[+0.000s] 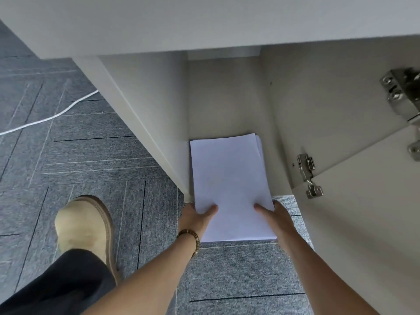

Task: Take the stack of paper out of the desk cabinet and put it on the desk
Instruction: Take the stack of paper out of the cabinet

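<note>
A white stack of paper [229, 185] lies half inside the open desk cabinet [227, 98], its near end sticking out past the cabinet's front edge over the carpet. My left hand [197, 218] grips the stack's near left edge, thumb on top. On the near right edge my right hand [276, 215] holds it the same way. The desk [181, 21] runs across the top of the view, right above the cabinet.
The cabinet door [363, 223] stands open on the right, with metal hinges [308, 176] on its inner side. Grey carpet [68, 144] covers the floor. A white cable [45, 119] crosses it at left. My tan shoe [84, 230] and dark trouser leg are at lower left.
</note>
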`<action>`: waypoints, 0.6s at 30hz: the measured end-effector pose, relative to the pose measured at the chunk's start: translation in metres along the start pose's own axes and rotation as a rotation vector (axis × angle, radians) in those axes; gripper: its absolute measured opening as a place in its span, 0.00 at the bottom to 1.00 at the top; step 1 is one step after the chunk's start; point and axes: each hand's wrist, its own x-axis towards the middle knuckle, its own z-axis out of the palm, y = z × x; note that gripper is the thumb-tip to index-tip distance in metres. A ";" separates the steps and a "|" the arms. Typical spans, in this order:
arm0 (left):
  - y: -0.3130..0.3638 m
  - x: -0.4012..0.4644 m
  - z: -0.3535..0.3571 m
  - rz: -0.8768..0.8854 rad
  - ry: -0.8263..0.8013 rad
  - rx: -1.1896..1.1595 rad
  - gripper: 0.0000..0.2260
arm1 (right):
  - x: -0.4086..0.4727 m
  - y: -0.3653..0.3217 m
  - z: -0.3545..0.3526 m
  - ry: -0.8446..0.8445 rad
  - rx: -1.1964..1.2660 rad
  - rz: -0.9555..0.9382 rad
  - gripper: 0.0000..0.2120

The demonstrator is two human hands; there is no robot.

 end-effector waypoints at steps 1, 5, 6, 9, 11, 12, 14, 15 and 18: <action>0.002 0.002 -0.001 -0.020 -0.029 -0.006 0.25 | 0.000 0.000 -0.001 -0.007 -0.002 0.004 0.22; 0.009 -0.005 -0.005 -0.073 -0.152 -0.071 0.20 | -0.009 0.000 -0.003 -0.052 -0.016 -0.003 0.24; 0.011 -0.011 -0.006 -0.063 -0.176 -0.057 0.19 | -0.015 0.000 -0.004 -0.056 -0.023 -0.009 0.22; 0.015 -0.035 -0.016 -0.016 -0.216 -0.017 0.15 | -0.042 -0.007 -0.008 -0.041 -0.031 -0.022 0.18; 0.020 -0.058 -0.025 0.015 -0.230 0.006 0.14 | -0.064 -0.015 -0.012 -0.035 -0.040 -0.016 0.16; 0.022 -0.071 -0.030 0.026 -0.232 0.017 0.14 | -0.078 -0.019 -0.015 -0.040 -0.048 -0.011 0.16; 0.027 -0.098 -0.042 0.009 -0.253 0.036 0.15 | -0.110 -0.027 -0.024 -0.043 -0.068 0.013 0.18; 0.029 -0.114 -0.050 -0.011 -0.268 0.038 0.15 | -0.130 -0.032 -0.029 -0.055 -0.073 0.027 0.18; 0.031 -0.167 -0.077 -0.057 -0.295 0.054 0.16 | -0.197 -0.047 -0.047 -0.085 -0.060 0.062 0.18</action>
